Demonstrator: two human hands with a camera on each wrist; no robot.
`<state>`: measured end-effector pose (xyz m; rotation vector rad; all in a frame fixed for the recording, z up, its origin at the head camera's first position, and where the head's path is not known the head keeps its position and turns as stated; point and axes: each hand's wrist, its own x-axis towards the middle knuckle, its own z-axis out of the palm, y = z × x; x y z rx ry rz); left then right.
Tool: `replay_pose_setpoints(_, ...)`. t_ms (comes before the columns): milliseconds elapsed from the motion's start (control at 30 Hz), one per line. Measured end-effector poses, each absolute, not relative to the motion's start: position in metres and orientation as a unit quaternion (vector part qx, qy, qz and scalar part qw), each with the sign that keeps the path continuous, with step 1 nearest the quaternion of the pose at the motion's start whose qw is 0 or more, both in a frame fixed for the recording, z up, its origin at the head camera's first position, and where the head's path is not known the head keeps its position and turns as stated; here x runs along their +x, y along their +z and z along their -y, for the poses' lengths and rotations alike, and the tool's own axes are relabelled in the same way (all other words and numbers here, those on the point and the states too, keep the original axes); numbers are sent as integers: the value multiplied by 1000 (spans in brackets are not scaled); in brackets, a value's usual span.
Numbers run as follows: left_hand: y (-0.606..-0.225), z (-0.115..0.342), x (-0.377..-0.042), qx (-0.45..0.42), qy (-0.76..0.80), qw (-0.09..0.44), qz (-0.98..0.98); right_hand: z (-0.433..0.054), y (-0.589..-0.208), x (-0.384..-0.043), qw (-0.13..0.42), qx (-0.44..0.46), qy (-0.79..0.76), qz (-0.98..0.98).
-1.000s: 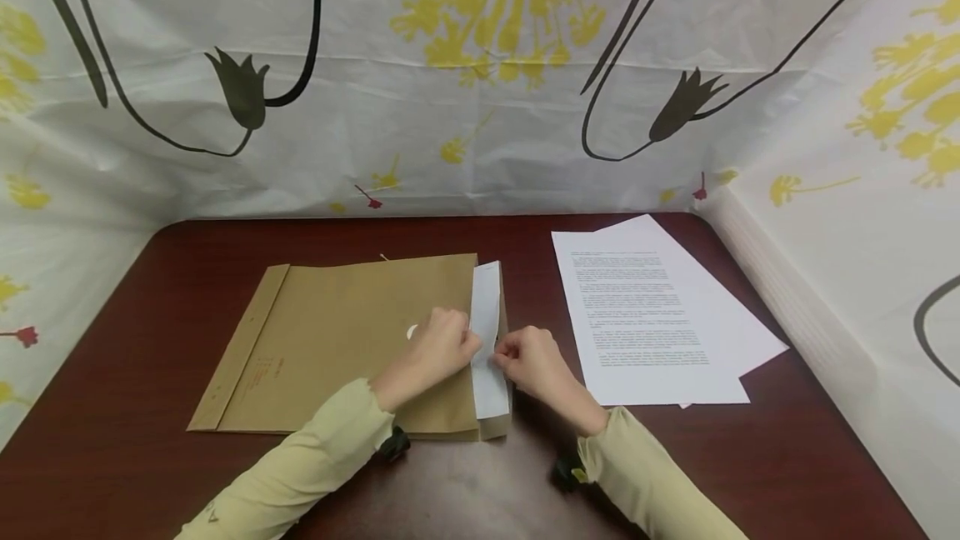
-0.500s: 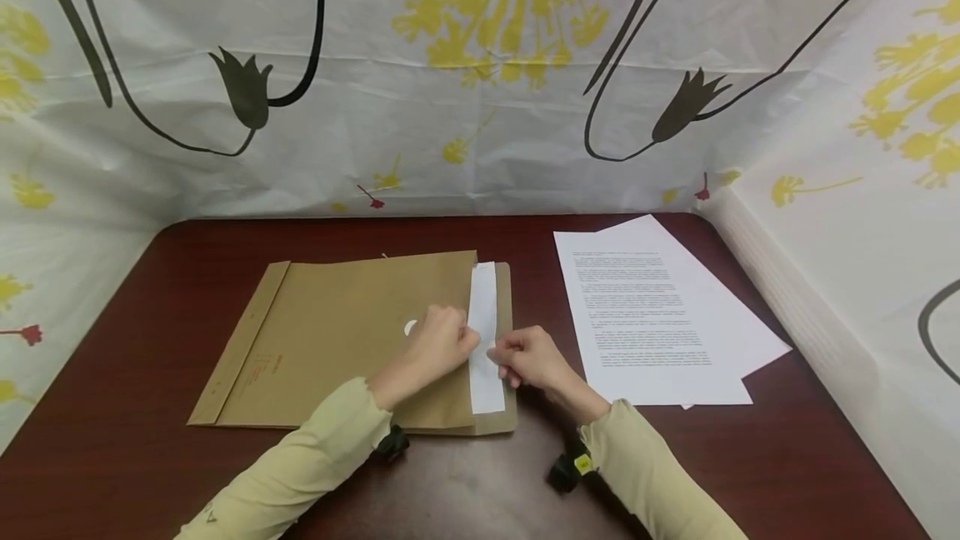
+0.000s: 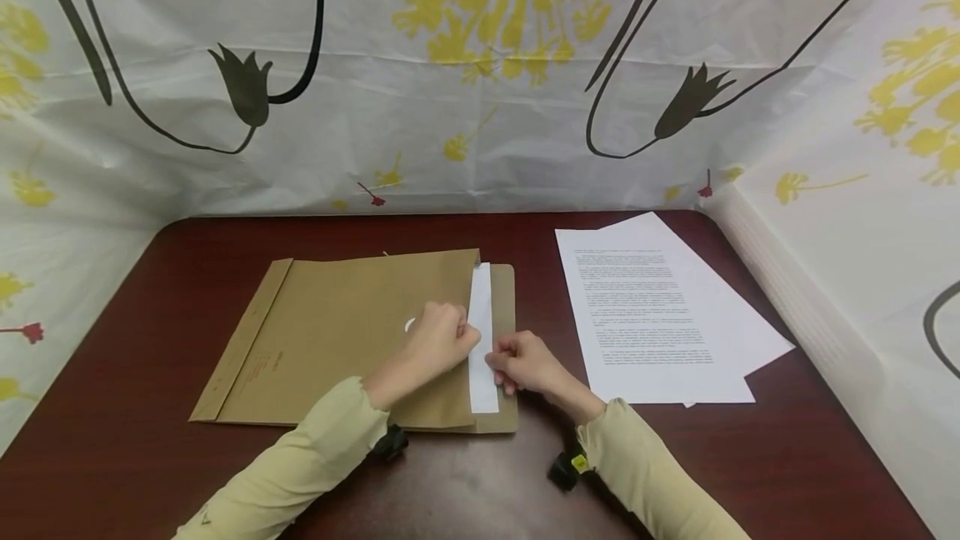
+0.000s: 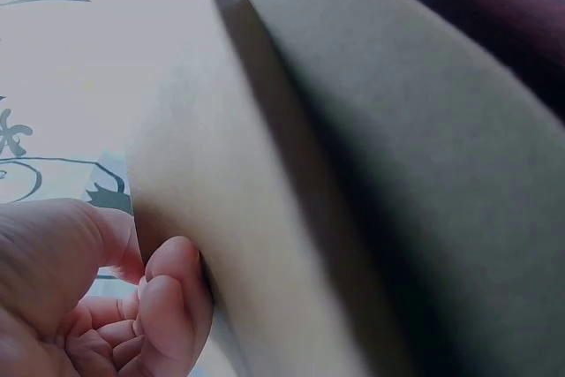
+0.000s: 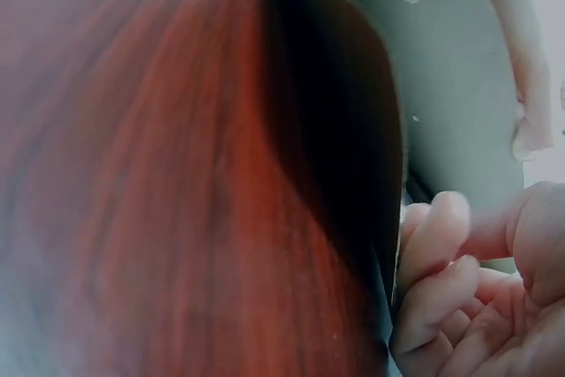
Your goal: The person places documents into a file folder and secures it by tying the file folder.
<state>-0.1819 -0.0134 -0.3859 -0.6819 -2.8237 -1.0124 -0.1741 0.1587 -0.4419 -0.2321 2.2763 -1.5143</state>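
A large brown paper envelope [image 3: 352, 332] lies on the table with its opening to the right. From that opening a narrow strip of white paper [image 3: 482, 298] sticks out, above the envelope's back flap [image 3: 504, 298]; the rest is hidden inside. My left hand [image 3: 438, 340] pinches the front edge of the opening between thumb and curled fingers, as the left wrist view shows with the brown sheet [image 4: 221, 156] lifted. At the paper's outer edge, my right hand [image 3: 521, 361] has thumb and fingertips pinched together on it. Curled right fingers [image 5: 437, 245] show beside the flap.
Printed sheets [image 3: 637, 315] lie overlapping to the right of the envelope on the dark red-brown table [image 3: 450, 490]. A white patterned cloth [image 3: 360, 107] hangs behind the table and along its sides.
The white paper has slid left into the envelope, so its visible strip is narrower. My right hand has shifted slightly left with it. The back flap lies more exposed; my left hand stays nearly still.
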Motion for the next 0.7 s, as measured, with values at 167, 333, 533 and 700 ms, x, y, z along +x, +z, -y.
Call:
replay_pose_setpoints(167,-389,13,-182,-225,-326,35,918,-156,-442,-173,190,-98,-535,-817)
replay_pose_setpoints(333,-391,14,-181,-230,-329,42,915,-151,-442,-174,197,-101,-535,-815)
replay_pose_setpoints(533,-392,14,-181,-237,-326,56,913,-146,-441,-176,209,-94,-532,-815)
replay_pose_setpoints(700,-395,14,-183,-233,-329,54,914,-142,-442,-178,214,-65,-552,-804)
